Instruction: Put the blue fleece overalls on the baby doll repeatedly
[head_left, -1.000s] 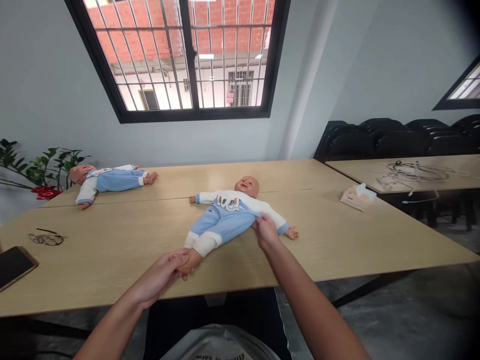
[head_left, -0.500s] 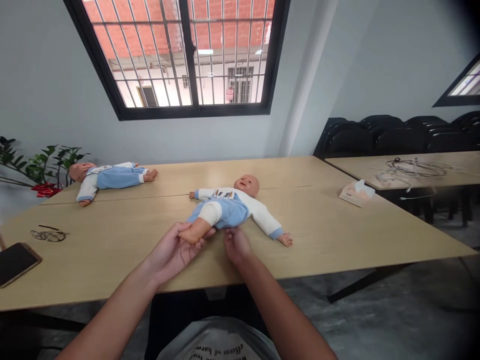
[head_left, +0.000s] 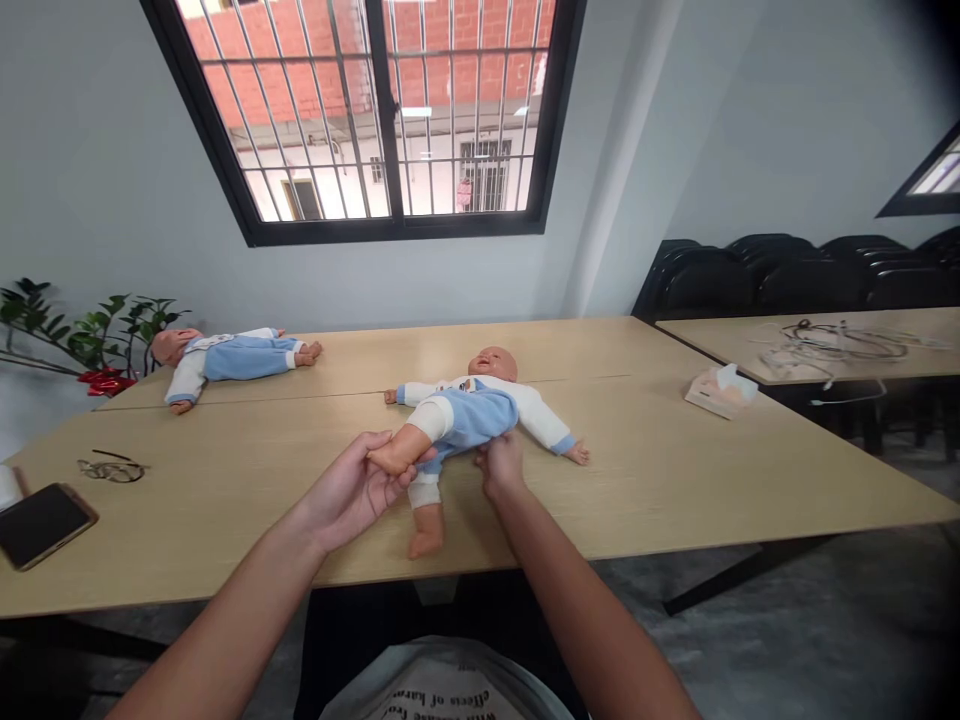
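A baby doll in a white top and blue trousers lies on its back on the wooden table, head towards the window. My left hand is closed around one of the doll's feet and holds that leg raised and bent. The other leg lies stretched out towards me, its bare foot on the table. My right hand is closed on the blue trousers at the doll's hip.
A second dressed doll lies at the table's far left. Glasses and a dark phone lie at the left. A tissue box stands at the right; cables and black chairs lie beyond. A plant stands at the left.
My left hand has lifted the doll's foot off the table and bent the leg up. My right hand has shifted from the doll's side to its hip. The other leg now lies straight.
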